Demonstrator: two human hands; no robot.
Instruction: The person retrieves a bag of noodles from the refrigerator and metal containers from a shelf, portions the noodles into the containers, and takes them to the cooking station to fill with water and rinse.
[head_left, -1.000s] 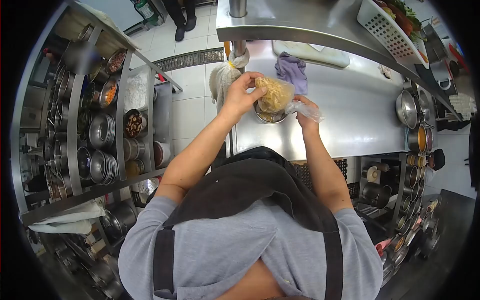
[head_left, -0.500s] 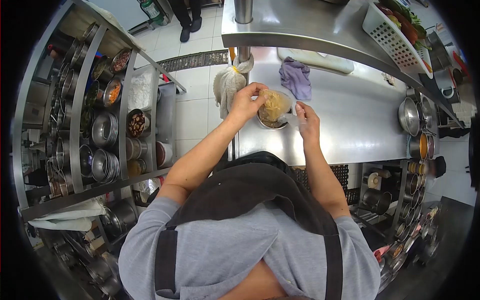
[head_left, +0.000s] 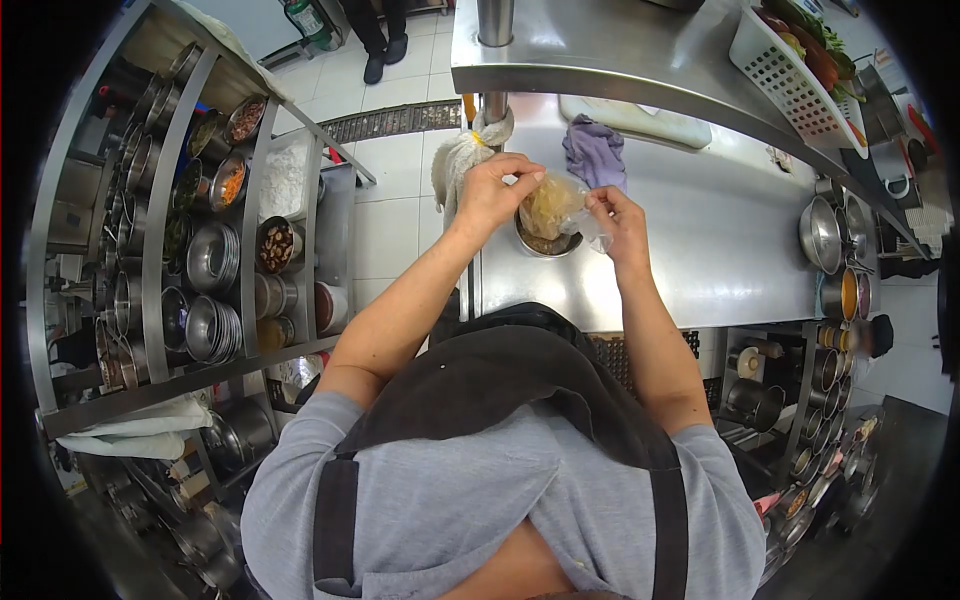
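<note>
A clear plastic bag (head_left: 547, 207) with yellowish food inside hangs over a round metal bowl (head_left: 548, 246). My left hand (head_left: 495, 192) pinches the bag's upper left edge between thumb and fingers. On the other side, my right hand (head_left: 620, 228) has its fingers closed on the bag's loose plastic, part of which hangs below them. The bowl stands near the left end of the steel counter (head_left: 690, 250) and holds something brownish; the bag covers much of its opening.
A purple cloth (head_left: 595, 155) lies just behind the bag, with a white cutting board (head_left: 640, 122) beyond. A raised steel shelf (head_left: 600, 50) overhangs the counter's back and carries a white vegetable basket (head_left: 790, 80). At left stands a rack (head_left: 180, 200) of bowls. Another person's legs (head_left: 375, 40) show at the back.
My right hand has shifted up and toward the bag, its fingers now closed on the plastic. The bag looks more spread out between my hands. My left hand keeps its pinch.
</note>
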